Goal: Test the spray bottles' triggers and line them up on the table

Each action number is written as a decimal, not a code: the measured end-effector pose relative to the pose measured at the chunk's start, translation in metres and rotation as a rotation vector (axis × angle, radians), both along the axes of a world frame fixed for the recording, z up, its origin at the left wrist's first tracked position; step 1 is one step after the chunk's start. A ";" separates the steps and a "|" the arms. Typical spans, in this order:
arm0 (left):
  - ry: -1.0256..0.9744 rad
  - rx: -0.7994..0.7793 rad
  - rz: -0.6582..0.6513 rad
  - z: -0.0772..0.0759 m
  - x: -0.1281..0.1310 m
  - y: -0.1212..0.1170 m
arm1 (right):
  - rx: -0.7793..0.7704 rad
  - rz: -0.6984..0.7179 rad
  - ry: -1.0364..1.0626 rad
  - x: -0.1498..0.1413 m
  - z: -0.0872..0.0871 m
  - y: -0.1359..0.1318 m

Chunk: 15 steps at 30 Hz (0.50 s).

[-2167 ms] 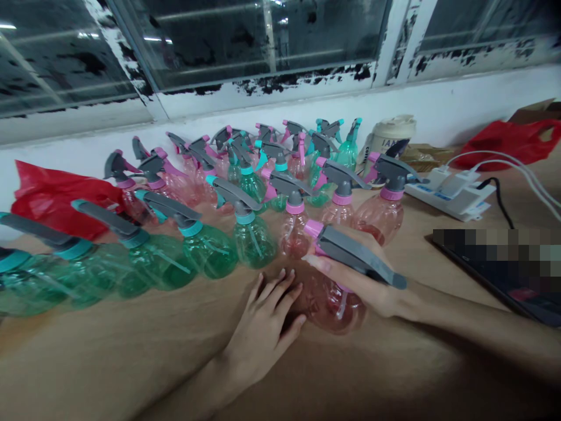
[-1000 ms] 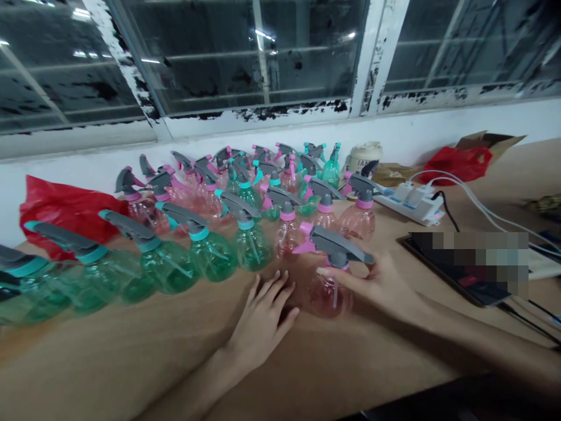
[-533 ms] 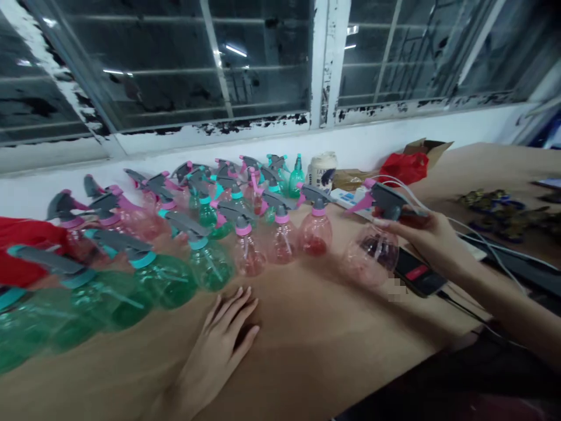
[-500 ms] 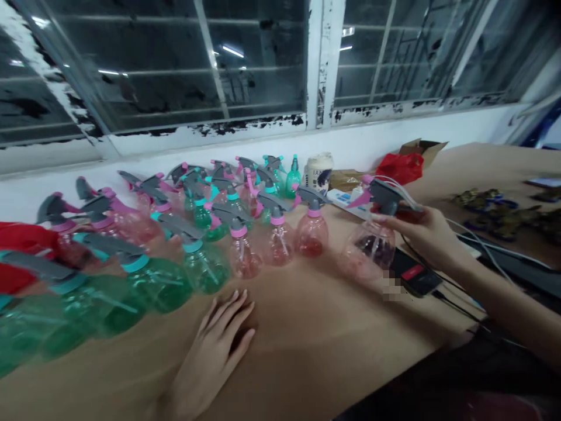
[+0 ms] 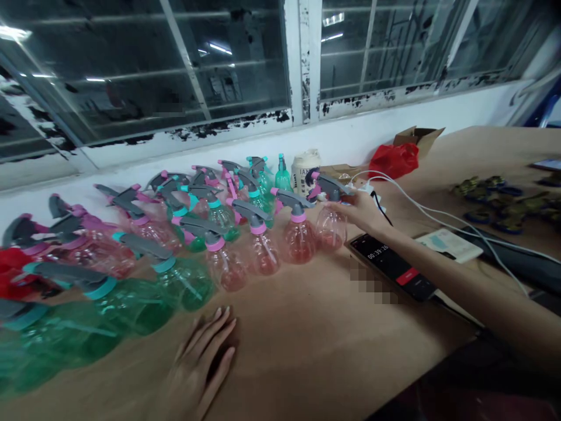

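My right hand (image 5: 362,209) is closed around the neck of a clear pink spray bottle (image 5: 332,228) with a grey and pink trigger head. It stands at the right end of a row, beside another pink spray bottle (image 5: 300,238). Further left in that row are a pink bottle (image 5: 265,251) and one with its trigger turned left (image 5: 227,268). My left hand (image 5: 204,356) lies on the table, fingers stretched out and holding nothing. Close to it is a green spray bottle (image 5: 186,283) with a turquoise collar. More green and pink bottles crowd the left side.
A phone (image 5: 392,266) showing a timer lies below my right forearm, with white cables (image 5: 416,204) behind. Along the wall stand a paper cup (image 5: 305,169), a red plastic bag (image 5: 394,161) and an opened carton (image 5: 421,140). Gold-coloured metal pieces (image 5: 504,202) lie at the right.
My right hand has carried the pink spray bottle left and away from me, from over the phone's edge to the row's end. My left hand still rests on the table; the view has shifted slightly.
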<state>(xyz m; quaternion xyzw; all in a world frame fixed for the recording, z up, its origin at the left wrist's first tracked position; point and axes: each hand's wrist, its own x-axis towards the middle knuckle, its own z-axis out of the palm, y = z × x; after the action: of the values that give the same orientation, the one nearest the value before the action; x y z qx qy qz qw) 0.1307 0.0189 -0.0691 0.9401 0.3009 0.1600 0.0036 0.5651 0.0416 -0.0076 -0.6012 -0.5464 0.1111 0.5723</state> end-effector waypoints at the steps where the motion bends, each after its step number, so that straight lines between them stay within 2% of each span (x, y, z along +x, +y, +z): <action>1: -0.014 -0.012 -0.002 0.000 0.000 0.000 | -0.004 0.010 -0.007 -0.001 0.000 -0.001; 6: -0.092 -0.074 0.009 0.005 0.002 -0.003 | 0.005 0.044 -0.002 -0.005 -0.004 -0.003; 15: -0.203 -0.168 0.025 0.015 0.008 -0.007 | 0.068 0.019 0.060 -0.012 -0.009 -0.012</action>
<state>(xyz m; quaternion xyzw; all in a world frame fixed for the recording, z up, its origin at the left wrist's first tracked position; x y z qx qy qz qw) 0.1386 0.0121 -0.0540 0.9117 0.3230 0.2286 0.1107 0.5530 0.0296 -0.0170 -0.5726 -0.5384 0.1157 0.6074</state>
